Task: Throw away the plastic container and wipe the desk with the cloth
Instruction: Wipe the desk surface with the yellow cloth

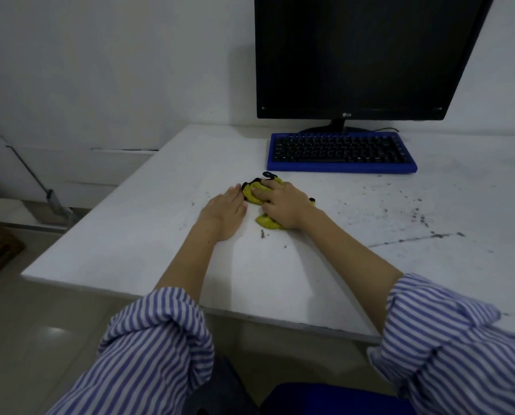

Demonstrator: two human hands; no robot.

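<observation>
A crumpled yellow cloth (251, 195) with black trim lies on the white desk (130, 235), in front of the keyboard. My right hand (283, 205) presses down on it with the fingers curled over the bunched fabric. Flat on the desk just left of the cloth rests my left hand (225, 212), palm down, fingertips touching the cloth's edge. Dark crumbs and dirt specks (418, 217) are scattered over the desk to the right of the cloth. No plastic container is in view.
A blue-framed keyboard (341, 152) and a dark monitor (358, 55) stand at the back of the desk. The desk's left edge drops to the floor, where a long-handled tool (40, 187) leans by the wall. A blue chair seat (325, 399) is below me.
</observation>
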